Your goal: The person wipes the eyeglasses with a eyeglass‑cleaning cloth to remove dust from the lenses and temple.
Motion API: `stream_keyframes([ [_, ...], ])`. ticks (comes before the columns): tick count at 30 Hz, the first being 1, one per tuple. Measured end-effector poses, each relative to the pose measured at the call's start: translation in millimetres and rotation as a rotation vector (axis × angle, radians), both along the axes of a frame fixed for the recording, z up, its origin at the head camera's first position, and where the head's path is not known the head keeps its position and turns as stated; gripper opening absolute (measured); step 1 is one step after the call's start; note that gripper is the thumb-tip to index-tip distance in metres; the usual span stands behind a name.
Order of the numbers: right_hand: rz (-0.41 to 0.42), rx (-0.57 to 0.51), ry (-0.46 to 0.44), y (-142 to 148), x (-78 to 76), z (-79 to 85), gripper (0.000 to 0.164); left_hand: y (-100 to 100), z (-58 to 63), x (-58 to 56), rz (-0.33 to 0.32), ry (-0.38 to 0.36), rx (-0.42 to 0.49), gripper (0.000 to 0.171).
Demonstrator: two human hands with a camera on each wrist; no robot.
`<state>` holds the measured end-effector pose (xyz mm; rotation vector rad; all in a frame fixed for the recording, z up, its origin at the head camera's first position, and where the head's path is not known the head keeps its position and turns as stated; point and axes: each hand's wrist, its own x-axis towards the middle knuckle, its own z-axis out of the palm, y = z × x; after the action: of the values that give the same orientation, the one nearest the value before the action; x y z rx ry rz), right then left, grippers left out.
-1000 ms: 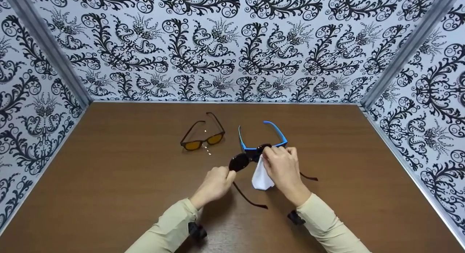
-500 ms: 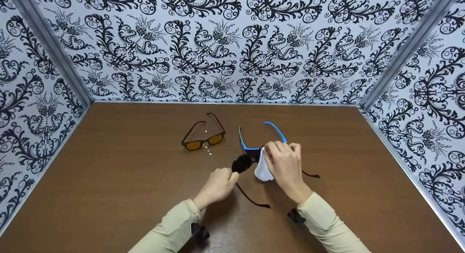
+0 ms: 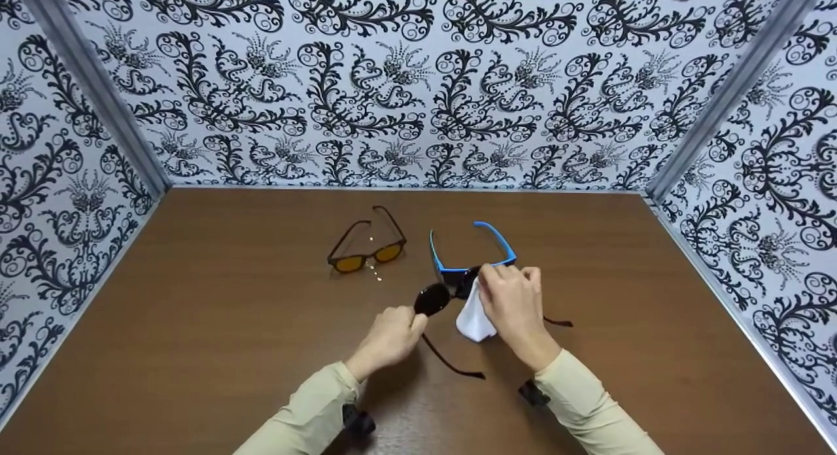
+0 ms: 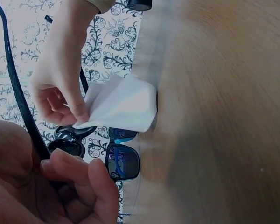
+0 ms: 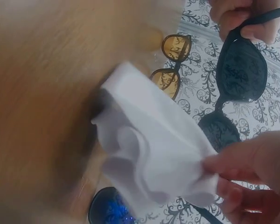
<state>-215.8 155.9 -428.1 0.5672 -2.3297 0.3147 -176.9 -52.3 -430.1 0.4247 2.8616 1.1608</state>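
Note:
Dark sunglasses with black temples are held above the table, their left end gripped by my left hand near the hinge. In my right hand a white cloth is pinched between thumb and fingers, at the sunglasses' right lens. The right wrist view shows the cloth hanging in folds beside the dark lenses. Whether the cloth touches the lens is partly hidden by my fingers. Just behind them, blue-and-black glasses lie on the table with temples spread.
Brown-framed glasses with amber lenses rest on the wooden table, left of the blue pair, temples unfolded. Patterned panels wall in the table at the back and both sides. Small bright spots of light show beside the amber pair.
The right hand with the cloth has shifted slightly up, then back down along the right lens. My left hand keeps its grip on the sunglasses, nearly still. The other glasses have not moved.

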Motion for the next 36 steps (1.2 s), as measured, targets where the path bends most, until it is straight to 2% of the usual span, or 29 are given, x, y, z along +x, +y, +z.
stream_keyframes([
  [4,0.025,-0.064,0.065,-0.1,-1.6,2.9,0.016,0.8,-0.1,1.1,-0.004,-0.011,0.006,0.034],
  [7,0.103,-0.074,0.087,-0.5,-3.5,4.2,0.018,2.0,-0.5,1.6,0.002,-0.016,0.015,0.034],
  [12,0.235,-0.049,0.041,-0.3,-4.5,4.9,0.021,3.0,0.1,2.6,0.026,-0.022,0.029,0.032],
  [15,0.264,-0.066,-0.001,0.2,-3.4,4.6,0.021,2.5,1.0,3.2,0.034,-0.02,0.032,0.031],
  [19,0.248,-0.068,-0.044,0.6,-0.9,3.8,0.023,1.9,2.6,3.4,0.03,-0.018,0.026,0.03],
  [25,0.072,-0.017,-0.04,1.2,3.2,4.0,0.023,2.0,3.1,3.6,0.02,-0.035,0.019,0.03],
  [29,0.002,-0.058,-0.007,1.6,3.7,6.1,0.02,3.4,0.4,4.1,0.013,-0.038,0.014,0.031],
  [31,0.023,-0.081,0.009,1.3,3.8,7.6,0.02,4.7,-1.3,4.2,0.004,-0.025,0.011,0.032],
  [36,0.156,-0.085,0.014,0.9,3.4,9.0,0.023,7.5,-4.4,3.1,0.006,0.002,0.003,0.032],
])
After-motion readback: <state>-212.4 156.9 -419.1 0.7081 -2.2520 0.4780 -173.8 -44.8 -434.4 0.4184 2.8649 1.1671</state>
